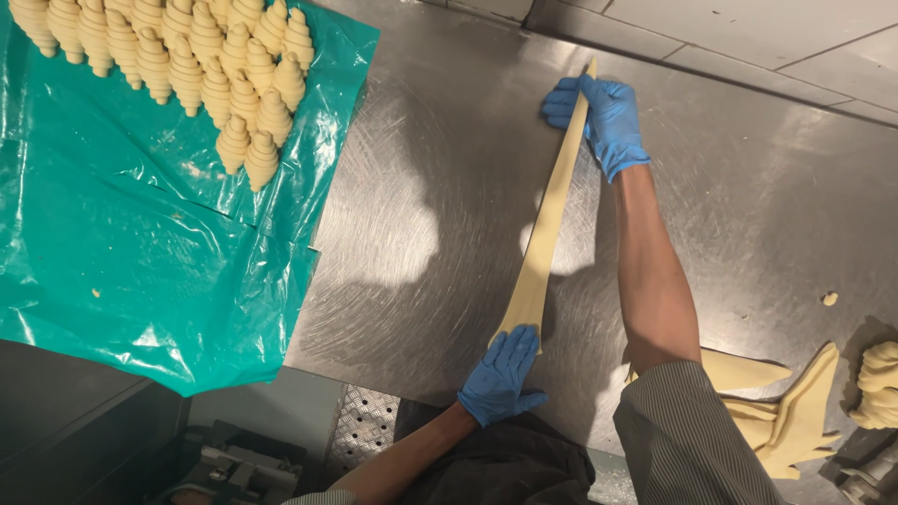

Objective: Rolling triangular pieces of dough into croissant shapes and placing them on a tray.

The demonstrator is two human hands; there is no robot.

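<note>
A long, thin triangle of pale dough (545, 224) is stretched over the steel worktop (430, 196). My left hand (502, 374), in a blue glove, pins the wide end of the strip near the table's front edge. My right hand (603, 117), also in a blue glove, grips the narrow tip at the far end and pulls it taut. Rows of shaped raw croissants (187, 65) lie on a green plastic sheet (140, 243) at the left.
Several cut dough triangles (786, 411) are piled at the right near my right elbow, with a rolled piece (879, 383) beside them. A small dough scrap (829, 299) lies on the steel. Tiled floor (748, 47) runs beyond the table's far edge.
</note>
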